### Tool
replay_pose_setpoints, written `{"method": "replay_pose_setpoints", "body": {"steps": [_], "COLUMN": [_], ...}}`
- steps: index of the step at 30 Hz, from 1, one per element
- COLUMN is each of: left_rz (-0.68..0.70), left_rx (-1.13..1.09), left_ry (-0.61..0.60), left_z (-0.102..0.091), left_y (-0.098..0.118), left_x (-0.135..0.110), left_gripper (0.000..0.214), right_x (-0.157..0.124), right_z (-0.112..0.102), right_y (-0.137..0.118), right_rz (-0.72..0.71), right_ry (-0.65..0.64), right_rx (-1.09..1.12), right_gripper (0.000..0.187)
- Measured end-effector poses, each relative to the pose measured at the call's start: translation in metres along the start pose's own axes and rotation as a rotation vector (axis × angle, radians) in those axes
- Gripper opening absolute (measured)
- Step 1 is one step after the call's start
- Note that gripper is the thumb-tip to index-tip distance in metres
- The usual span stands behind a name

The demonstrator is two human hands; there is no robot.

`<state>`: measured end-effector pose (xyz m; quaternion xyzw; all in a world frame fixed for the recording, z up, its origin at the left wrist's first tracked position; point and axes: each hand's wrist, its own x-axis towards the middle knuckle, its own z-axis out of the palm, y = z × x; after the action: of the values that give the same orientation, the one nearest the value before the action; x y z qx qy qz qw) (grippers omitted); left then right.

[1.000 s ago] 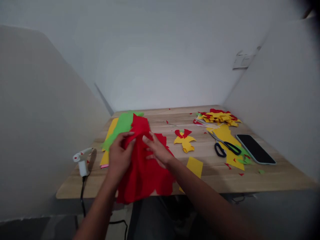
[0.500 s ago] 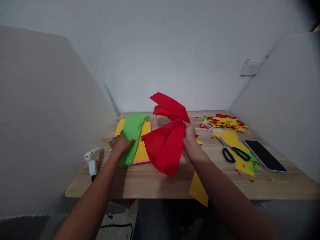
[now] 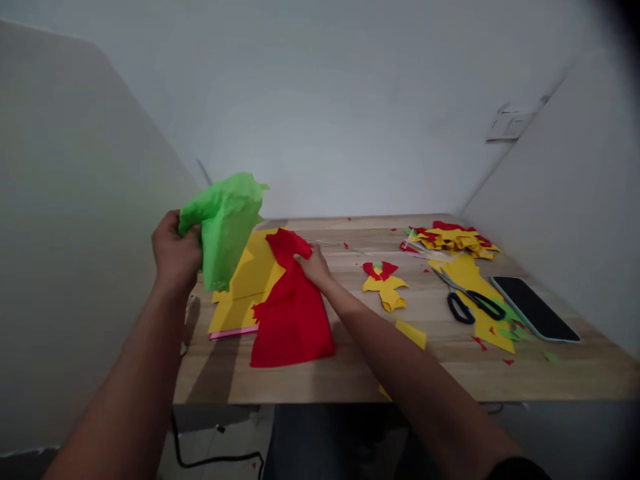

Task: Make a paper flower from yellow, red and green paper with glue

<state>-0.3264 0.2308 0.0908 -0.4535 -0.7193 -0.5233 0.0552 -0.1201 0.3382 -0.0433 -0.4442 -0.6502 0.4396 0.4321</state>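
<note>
Tabletop, seen from above my own arms. The wooden table (image 3: 360, 363), pale and grained, stood against a plain grey-white wall (image 3: 340, 120), between a left panel (image 3: 65, 200) and a right panel (image 3: 575, 187); a white wall plate (image 3: 507, 125) was fixed at the far right. Below the near edge, a black cable (image 3: 217, 460) crossed the floor. At the table's right lay a heap of red and yellow cut pieces (image 3: 457, 240), a yellow sheet (image 3: 465, 270) with the open scissors (image 3: 477, 303) partly upon it, and a dark-screened phone (image 3: 535, 309) just beside. A yellow cut-out with red parts (image 3: 385, 293) lay near the middle.

My left hand (image 3: 177, 247) gripped the green sheet (image 3: 225, 227) by its left side, holding it bunched in the air; my right hand (image 3: 314, 267) pinched the red sheet (image 3: 297, 320) near its upper right edge. The red sheet's lower part was spread on the table, overlapping the yellow stack (image 3: 240, 280) at left.

Compared with half a second earlier, the green sheet had risen from the yellow stack, where my left hand had rested on it with fingers spread. The red sheet, then aloft and folded over, had come down leftward, exposing the yellow cut-out.
</note>
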Motion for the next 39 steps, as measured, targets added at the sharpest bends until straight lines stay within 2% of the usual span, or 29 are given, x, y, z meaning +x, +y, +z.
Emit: {"method": "replay_pose_setpoints", "body": {"steps": [3,5,7,9,11,12,13,16,18,19,22,25,28,31,33,35,39], "left_rz": [0.052,0.084,0.111,0.125,0.111,0.093,0.071,0.012,-0.015,-0.034,-0.128,-0.258,-0.403,-0.421,-0.38,-0.354,-0.366], "left_rx": [-0.183,-0.093,0.048,0.121,0.112,0.095,0.082,0.092,0.138,0.173,0.268,0.289,0.214,0.171,0.203,0.229,0.146], "left_ry": [-0.051,-0.086,-0.124,-0.209,-0.308,-0.34,-0.357,-0.368,-0.373,-0.373,-0.337,-0.276,-0.321,-0.477,-0.545,-0.549,-0.47], "left_z": [0.001,0.004,0.009,0.015,0.024,0.029,0.035,0.05,0.053,0.052,0.037,0.015,0.001,0.001,0.004,0.006,0.004], "left_y": [0.023,0.032,0.034,0.032,0.026,0.021,0.017,0.004,-0.004,-0.007,-0.016,-0.025,-0.031,-0.029,-0.025,-0.021,-0.015], "left_x": [-0.011,-0.023,-0.038,-0.057,-0.078,-0.09,-0.101,-0.133,-0.151,-0.16,-0.183,-0.205,-0.225,-0.24,-0.245,-0.246,-0.236], "left_gripper": [0.033,0.036,0.04,0.045,0.047,0.047,0.047,0.054,0.067,0.074,0.09,0.094,0.08,0.054,0.044,0.04,0.034], "right_x": [0.009,0.001,-0.021,-0.051,-0.084,-0.1,-0.115,-0.147,-0.159,-0.163,-0.163,-0.151,-0.131,-0.116,-0.114,-0.12,-0.149], "right_z": [0.006,-0.005,-0.03,-0.071,-0.125,-0.155,-0.186,-0.27,-0.309,-0.322,-0.34,-0.346,-0.354,-0.363,-0.369,-0.375,-0.377], "right_y": [-0.02,-0.031,-0.038,-0.038,-0.029,-0.021,-0.011,0.026,0.05,0.06,0.077,0.076,0.071,0.07,0.069,0.066,0.054], "right_rz": [0.011,-0.019,-0.078,-0.134,-0.152,-0.144,-0.132,0.052,0.217,0.277,0.355,0.454,0.582,0.613,0.626,0.59,0.486], "right_ry": [-0.039,-0.045,-0.049,-0.069,-0.054,-0.006,0.094,0.271,0.271,0.244,0.086,0.017,-0.042,-0.08,-0.044,0.058,0.269], "right_rx": [-0.219,-0.332,-0.418,-0.479,-0.527,-0.562,-0.646,-1.032,-1.277,-1.334,-1.399,-1.346,-1.218,-1.161,-1.093,-0.919,-0.319], "right_gripper": [0.07,0.065,0.053,0.036,0.024,0.023,0.023,0.028,0.039,0.043,0.045,0.054,0.072,0.074,0.07,0.063,0.051]}}
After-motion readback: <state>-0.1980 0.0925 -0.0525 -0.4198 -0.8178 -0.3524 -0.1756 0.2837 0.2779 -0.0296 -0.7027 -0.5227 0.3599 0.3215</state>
